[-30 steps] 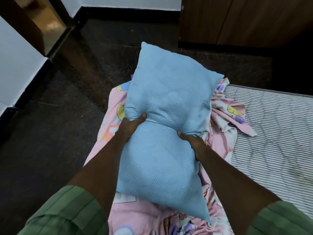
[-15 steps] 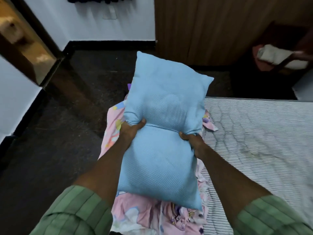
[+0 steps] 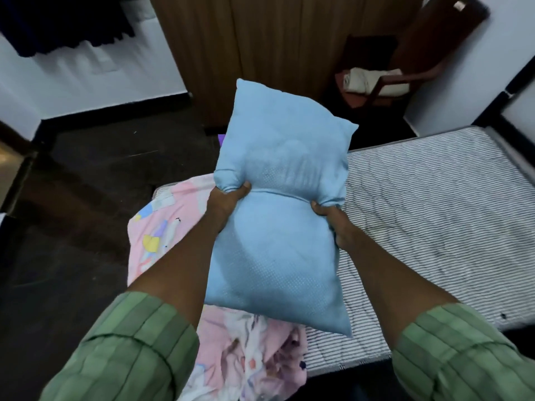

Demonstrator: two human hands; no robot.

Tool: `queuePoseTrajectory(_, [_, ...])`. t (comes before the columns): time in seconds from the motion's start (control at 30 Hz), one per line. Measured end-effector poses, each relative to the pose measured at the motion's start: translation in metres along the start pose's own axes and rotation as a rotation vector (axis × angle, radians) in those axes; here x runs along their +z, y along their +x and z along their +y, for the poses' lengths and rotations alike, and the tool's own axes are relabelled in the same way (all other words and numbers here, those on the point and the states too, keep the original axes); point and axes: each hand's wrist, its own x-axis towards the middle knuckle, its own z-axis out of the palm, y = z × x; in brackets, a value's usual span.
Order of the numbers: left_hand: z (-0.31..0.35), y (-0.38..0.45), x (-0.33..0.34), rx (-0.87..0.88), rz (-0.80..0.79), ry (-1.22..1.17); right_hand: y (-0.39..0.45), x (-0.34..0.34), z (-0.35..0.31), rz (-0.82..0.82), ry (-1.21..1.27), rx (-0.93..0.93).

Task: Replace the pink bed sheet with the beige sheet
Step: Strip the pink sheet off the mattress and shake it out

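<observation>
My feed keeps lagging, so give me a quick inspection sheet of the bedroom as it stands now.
Surface: striped mattress mostly bare.
Job's things: pink sheet bunched at the mattress's left end, spilling over the edge; folded pale cloth, perhaps the beige sheet, on the wooden chair.
Clutter: blue pillow held above the bed.
Hands: left hand and right hand each grip a side of the pillow at its middle.
Cables: nothing seen.
Surroundings: dark floor, wooden wardrobe, white walls, dark garment hanging top left.
</observation>
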Motion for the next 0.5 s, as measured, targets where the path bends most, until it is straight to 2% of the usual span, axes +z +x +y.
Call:
queuePoseTrajectory(0.3, [-0.021, 0.009, 0.193, -0.104, -0.105, -0.060, 0.060, -0.182, -0.032, 0.039, -0.115, 0.027])
queuePoseTrajectory(0.5, [-0.082, 0.045, 0.282, -0.153, -0.225, 0.101, 0.115, -0.260, -0.019, 0.074, -0.179, 0.030])
